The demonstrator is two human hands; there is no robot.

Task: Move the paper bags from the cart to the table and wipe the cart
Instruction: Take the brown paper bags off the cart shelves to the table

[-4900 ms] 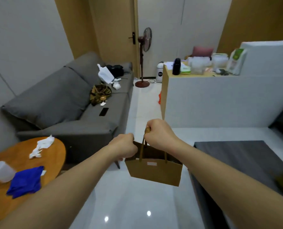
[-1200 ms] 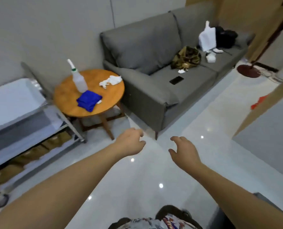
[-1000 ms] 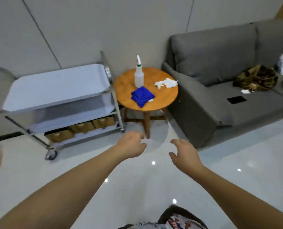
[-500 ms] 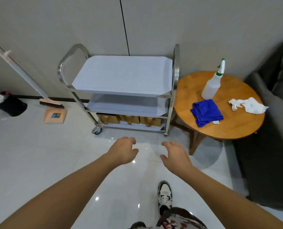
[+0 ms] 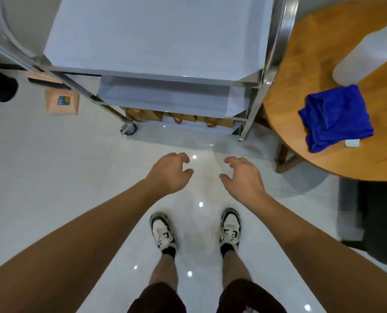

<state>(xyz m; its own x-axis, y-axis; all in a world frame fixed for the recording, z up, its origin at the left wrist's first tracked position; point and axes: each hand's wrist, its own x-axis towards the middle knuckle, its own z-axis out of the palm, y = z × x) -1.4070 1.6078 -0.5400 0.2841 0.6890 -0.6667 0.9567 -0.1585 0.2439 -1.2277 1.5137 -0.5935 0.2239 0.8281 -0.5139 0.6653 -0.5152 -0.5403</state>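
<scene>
The brown paper bags (image 5: 179,117) sit on the bottom shelf of the steel three-tier cart (image 5: 280,37). My left hand (image 5: 168,171) and right hand (image 5: 242,176) hang empty, fingers loosely curled; next I crouch and grip a handle.

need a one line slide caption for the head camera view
Both empty hands, left hand and right hand, reach toward brown paper bags on the steel cart's bottom shelf.

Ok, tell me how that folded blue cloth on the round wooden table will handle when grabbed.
The folded blue cloth looks soft and plush, so it will probably go floppy and unfold when lifted. It likely weighs little. Its small white tag lies flat on the round wooden table, so it should simply trail along.
</scene>
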